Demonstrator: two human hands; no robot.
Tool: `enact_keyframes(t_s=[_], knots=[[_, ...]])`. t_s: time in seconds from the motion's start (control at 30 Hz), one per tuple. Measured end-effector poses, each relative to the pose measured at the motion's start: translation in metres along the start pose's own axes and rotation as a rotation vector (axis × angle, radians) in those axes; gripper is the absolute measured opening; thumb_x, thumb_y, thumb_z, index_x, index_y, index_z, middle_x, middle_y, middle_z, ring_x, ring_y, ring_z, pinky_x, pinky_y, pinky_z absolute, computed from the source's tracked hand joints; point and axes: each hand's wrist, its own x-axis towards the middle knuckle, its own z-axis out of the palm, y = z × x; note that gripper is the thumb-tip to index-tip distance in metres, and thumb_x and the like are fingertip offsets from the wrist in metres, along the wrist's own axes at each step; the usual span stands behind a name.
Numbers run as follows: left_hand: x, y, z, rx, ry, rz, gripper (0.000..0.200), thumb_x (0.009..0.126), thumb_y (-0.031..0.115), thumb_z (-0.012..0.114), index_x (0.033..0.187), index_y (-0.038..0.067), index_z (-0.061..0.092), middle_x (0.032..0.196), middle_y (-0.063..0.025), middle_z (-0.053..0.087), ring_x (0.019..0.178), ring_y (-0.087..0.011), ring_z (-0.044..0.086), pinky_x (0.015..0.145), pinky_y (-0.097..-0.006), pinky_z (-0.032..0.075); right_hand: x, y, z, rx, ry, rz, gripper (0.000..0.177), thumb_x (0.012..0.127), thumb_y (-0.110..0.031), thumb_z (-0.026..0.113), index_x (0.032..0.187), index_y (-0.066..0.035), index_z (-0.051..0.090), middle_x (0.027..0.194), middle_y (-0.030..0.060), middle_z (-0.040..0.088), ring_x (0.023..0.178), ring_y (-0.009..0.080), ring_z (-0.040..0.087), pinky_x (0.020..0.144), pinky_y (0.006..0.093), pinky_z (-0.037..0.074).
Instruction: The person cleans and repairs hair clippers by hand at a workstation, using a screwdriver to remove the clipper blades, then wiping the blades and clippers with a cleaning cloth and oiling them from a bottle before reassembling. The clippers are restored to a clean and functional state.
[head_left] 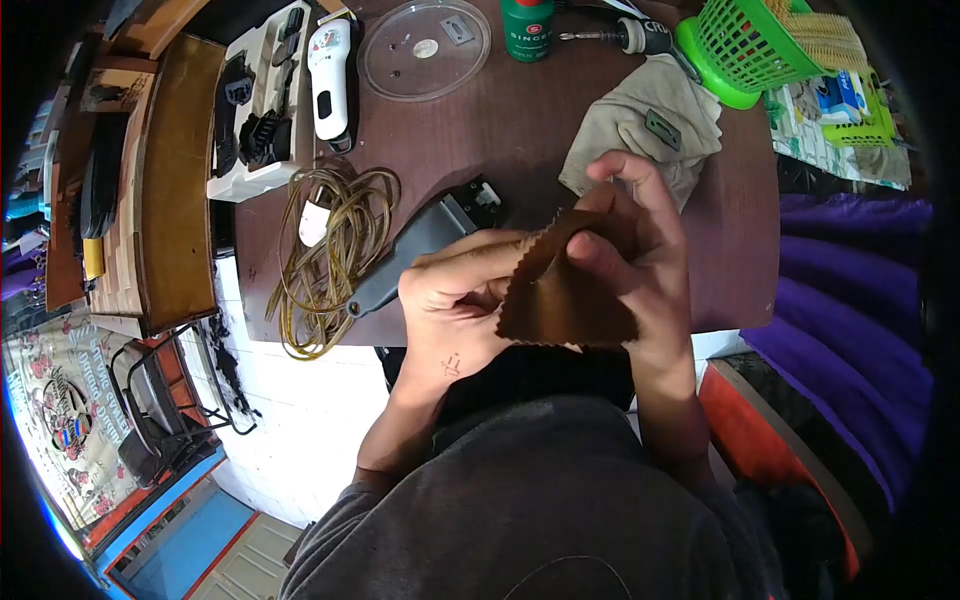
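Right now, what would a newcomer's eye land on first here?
At centre, the left hand and right hand pinch a brown cloth with zigzag edges. Beyond them a grey hair clipper lies on the table beside a coiled cord; a green basket sits top right.

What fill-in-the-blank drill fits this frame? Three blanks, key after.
The left hand and right hand pinch a zigzag-edged cloth coloured ___.
The basket on the table is ___.
The grey clipper has its cord lying ___ beside it.
Missing: brown; green; coiled.
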Motion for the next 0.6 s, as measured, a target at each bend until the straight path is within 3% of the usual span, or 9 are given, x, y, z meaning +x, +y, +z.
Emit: enact_keyframes(t_s=[0.13, 0.2, 0.27, 0.33, 0.37, 0.4, 0.47, 0.53, 0.6], knots=[[0.000, 0.002, 0.006, 0.260, 0.075, -0.107, 0.043, 0.070, -0.002, 0.084, 0.110, -0.004, 0.072, 0.102, -0.0124, 0.072, 0.091, -0.0165, 0.068, 0.080, -0.0284, 0.053, 0.001, -0.011, 0.007, -0.052, -0.011, 0.076, 0.060, 0.083, -0.009, 0.082, 0.130, -0.005, 0.045, 0.095, 0.0032, 0.063, 0.091, 0.0100, 0.065, 0.078, 0.0224, 0.051], [0.002, -0.002, 0.012, -0.112, 0.180, -0.090, 0.043, 0.071, -0.004, 0.082, 0.112, -0.004, 0.071, 0.102, -0.0108, 0.072, 0.090, -0.0160, 0.068, 0.081, -0.0277, 0.053, -0.001, -0.011, 0.006, -0.115, -0.076, 0.061, 0.060, 0.083, -0.011, 0.083, 0.130, -0.005, 0.046, 0.097, 0.0038, 0.064, 0.092, 0.0113, 0.065, 0.081, 0.0246, 0.051], [0.000, -0.001, 0.005, 0.124, 0.032, 0.040, 0.039, 0.074, -0.005, 0.079, 0.112, -0.004, 0.070, 0.101, -0.0083, 0.072, 0.090, -0.0140, 0.067, 0.081, -0.0275, 0.053, -0.001, -0.011, 0.008, -0.136, -0.003, 0.064, 0.062, 0.081, -0.012, 0.084, 0.130, -0.005, 0.046, 0.099, 0.0059, 0.065, 0.092, 0.0128, 0.065, 0.081, 0.0255, 0.050], [-0.005, 0.001, 0.012, 0.039, 0.145, -0.151, 0.034, 0.077, -0.005, 0.077, 0.110, -0.003, 0.068, 0.099, -0.0060, 0.072, 0.089, -0.0113, 0.066, 0.080, -0.0268, 0.053, 0.007, -0.004, 0.004, -0.598, 0.140, -0.408, 0.066, 0.078, -0.013, 0.086, 0.131, -0.005, 0.047, 0.103, 0.0089, 0.066, 0.095, 0.0153, 0.065, 0.081, 0.0260, 0.050], [-0.005, -0.002, 0.013, 0.036, 0.171, -0.126, 0.032, 0.077, -0.007, 0.076, 0.107, -0.003, 0.066, 0.096, -0.0041, 0.070, 0.086, -0.0089, 0.064, 0.079, -0.0255, 0.052, 0.011, -0.004, 0.005, -0.800, 0.221, -0.584, 0.055, 0.078, -0.009, 0.085, 0.124, -0.003, 0.056, 0.108, 0.0109, 0.065, 0.098, 0.0180, 0.064, 0.081, 0.0282, 0.050], [-0.002, -0.004, 0.013, 0.039, 0.173, -0.122, 0.032, 0.077, -0.007, 0.076, 0.107, -0.003, 0.066, 0.096, -0.0041, 0.070, 0.086, -0.0089, 0.064, 0.079, -0.0255, 0.052, 0.009, -0.007, 0.004, -0.798, 0.218, -0.588, 0.055, 0.078, -0.009, 0.085, 0.124, -0.003, 0.056, 0.108, 0.0109, 0.065, 0.098, 0.0180, 0.064, 0.081, 0.0282, 0.050], [0.005, -0.008, 0.014, 0.431, 0.131, 0.082, 0.036, 0.077, -0.010, 0.075, 0.110, -0.004, 0.064, 0.092, -0.0047, 0.069, 0.082, -0.0078, 0.063, 0.076, -0.0236, 0.052, -0.002, -0.012, 0.001, -0.667, -0.174, -0.455, 0.037, 0.080, -0.004, 0.081, 0.113, 0.001, 0.065, 0.112, 0.0119, 0.063, 0.097, 0.0195, 0.064, 0.081, 0.0300, 0.051], [0.003, -0.008, 0.018, -0.271, 0.214, -0.144, 0.035, 0.084, -0.011, 0.071, 0.117, -0.009, 0.060, 0.090, -0.0098, 0.070, 0.080, -0.0088, 0.065, 0.074, -0.0215, 0.051, -0.005, -0.009, 0.008, -0.576, -0.102, -0.405, 0.024, 0.084, 0.001, 0.076, 0.106, 0.004, 0.069, 0.111, 0.0119, 0.064, 0.094, 0.0172, 0.066, 0.079, 0.0287, 0.053], [0.006, -0.006, 0.021, -0.296, 0.233, -0.111, 0.029, 0.086, -0.009, 0.071, 0.114, -0.009, 0.061, 0.086, -0.0105, 0.071, 0.077, -0.0105, 0.066, 0.073, -0.0220, 0.052, -0.007, -0.005, 0.006, -0.334, -0.040, -0.303, 0.028, 0.086, 0.002, 0.074, 0.113, 0.004, 0.067, 0.111, 0.0119, 0.064, 0.096, 0.0161, 0.067, 0.079, 0.0271, 0.055]])
